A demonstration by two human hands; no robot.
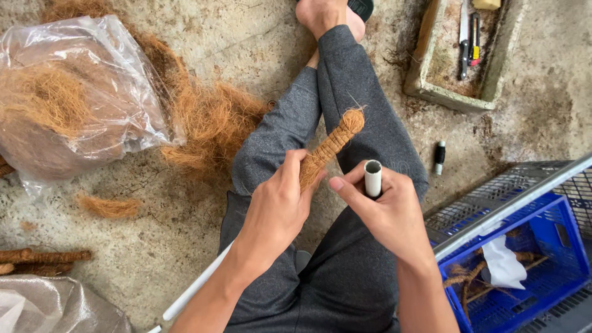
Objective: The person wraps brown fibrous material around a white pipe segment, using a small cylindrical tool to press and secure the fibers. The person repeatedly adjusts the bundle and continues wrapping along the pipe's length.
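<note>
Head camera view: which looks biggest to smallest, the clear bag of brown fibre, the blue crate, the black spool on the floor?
1. Clear bag of fibre
2. Blue crate, partly cut off by the picture's edge, so its rank against the bag is unsure
3. Black spool, clearly smallest

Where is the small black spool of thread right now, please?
In the head view, the black spool lies on the concrete floor right of the person's legs, between the concrete trough above and the blue crate below.
</note>
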